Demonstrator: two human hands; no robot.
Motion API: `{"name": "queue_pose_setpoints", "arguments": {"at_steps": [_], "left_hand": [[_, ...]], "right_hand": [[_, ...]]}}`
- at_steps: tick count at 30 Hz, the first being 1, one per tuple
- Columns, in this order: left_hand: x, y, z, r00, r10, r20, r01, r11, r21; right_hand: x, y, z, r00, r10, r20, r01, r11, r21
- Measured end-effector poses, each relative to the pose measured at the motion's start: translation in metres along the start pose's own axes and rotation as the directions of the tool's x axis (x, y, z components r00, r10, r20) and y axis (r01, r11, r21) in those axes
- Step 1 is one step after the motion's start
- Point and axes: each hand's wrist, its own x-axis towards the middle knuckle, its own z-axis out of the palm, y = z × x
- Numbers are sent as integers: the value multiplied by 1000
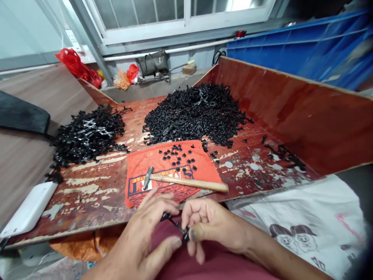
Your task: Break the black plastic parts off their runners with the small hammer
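Observation:
Between my two hands, in front of my body, is a small black linkage part (pixel 174 222). My right hand (pixel 208 225) pinches its lower end between thumb and fingers. The fingers of my left hand (pixel 151 229) curl over its upper end, with the thumb apart below. Just beyond my hands an orange cloth (pixel 136 163) lies on the table, with a wooden-handled hammer (pixel 186 182) across it. Several small black caps (pixel 178 158) are scattered over the cloth.
A large heap of black parts (pixel 195 112) rests at the back of the red table (pixel 87 202), a smaller heap (pixel 87 136) at the left. A white case (pixel 30 210) lies at the left edge. Wooden boards (pixel 285 112) wall the right side, beside a blue crate (pixel 279 50).

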Motion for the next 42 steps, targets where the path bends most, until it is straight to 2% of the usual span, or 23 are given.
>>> {"name": "queue_pose_setpoints", "arguments": {"at_steps": [2, 4, 7, 9, 13, 15, 16, 17, 18, 20, 22, 24, 26, 29, 32, 34, 36, 42], "left_hand": [[3, 6, 1, 989, -30, 146, 29, 999, 13], [3, 8, 5, 981, -96, 167, 112, 990, -86], [0, 8, 11, 951, -221, 217, 281, 908, -311], [-1, 7, 13, 928, -261, 266, 344, 875, -341], [1, 3, 14, 918, -310, 248, 374, 883, -283], [2, -2, 15, 924, -306, 229, 372, 858, -353], [2, -6, 17, 925, -301, 233, 374, 835, -405], [2, -9, 18, 922, -300, 245, 382, 804, -456], [1, -12, 19, 915, -305, 263, 400, 771, -495], [-1, -17, 20, 886, -348, 306, 463, 703, -540], [-3, -19, 20, 854, -395, 340, 521, 647, -556], [-5, -19, 18, 837, -414, 359, 547, 612, -571], [-6, -19, 18, 833, -414, 368, 552, 570, -609], [-6, -21, 20, 837, -399, 375, 538, 472, -698], [-6, -26, 23, 847, -367, 385, 514, 376, -771], [-5, -28, 24, 852, -340, 399, 506, 335, -795], [-5, -30, 23, 856, -316, 410, 503, 319, -804], [-7, -32, 19, 868, -249, 430, 493, 315, -811]], "right_hand": [[1, 1, 2, 1000, -20, 18, 19, 998, 59], [1, 4, 3, 998, -52, 37, 47, 991, 121], [2, 9, 3, 994, -78, 79, 61, 979, 195], [3, 9, 5, 991, -84, 102, 63, 978, 197], [1, 2, 12, 991, -105, 78, 103, 994, 34], [-3, -5, 15, 977, -214, -2, 206, 946, -248], [-6, -8, 17, 951, -308, -23, 265, 852, -452], [-8, -10, 18, 914, -406, -4, 306, 694, -652], [-10, -12, 18, 877, -478, 47, 315, 498, -808], [-12, -11, 18, 844, -506, 178, 286, 142, -948], [-12, -8, 17, 842, -478, 250, 250, -64, -966], [-11, -5, 17, 827, -486, 282, 231, -164, -959], [-9, -5, 19, 792, -540, 285, 251, -139, -958], [-5, -10, 22, 738, -630, 241, 334, 31, -942], [-1, -16, 26, 755, -630, 182, 353, 156, -923], [0, -17, 28, 781, -602, 164, 331, 176, -927], [1, -16, 30, 787, -595, 163, 319, 167, -933], [5, -7, 35, 715, -670, 201, 344, 87, -935]]}}
